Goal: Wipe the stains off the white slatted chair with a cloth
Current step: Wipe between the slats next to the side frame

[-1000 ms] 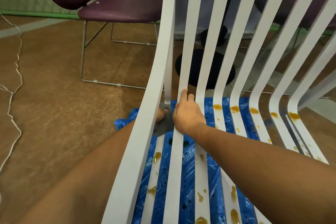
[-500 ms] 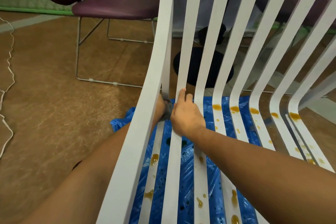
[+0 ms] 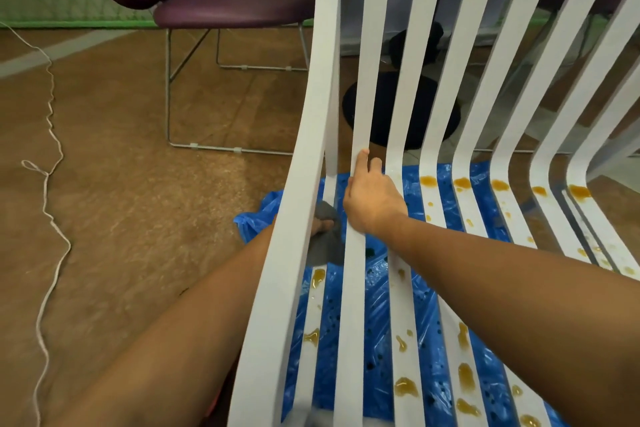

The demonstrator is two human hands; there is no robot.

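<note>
The white slatted chair fills the right half of the view, its slats curving up from seat to back. Amber sticky stains dot the seat slats and the bend. My right hand grips a slat at the bend, fingers wrapped around it. My left hand is mostly hidden behind the outer slat; only fingertips show, pressed on a grey cloth lying over the second slat.
A blue plastic sheet lies under the chair on brown carpet. A purple chair on a wire frame stands behind to the left. A black round base sits behind the slats. A white cord trails along the left.
The grey cloth and my left hand have slid down the slat toward me after moving up. My right hand keeps its hold on the slat.
</note>
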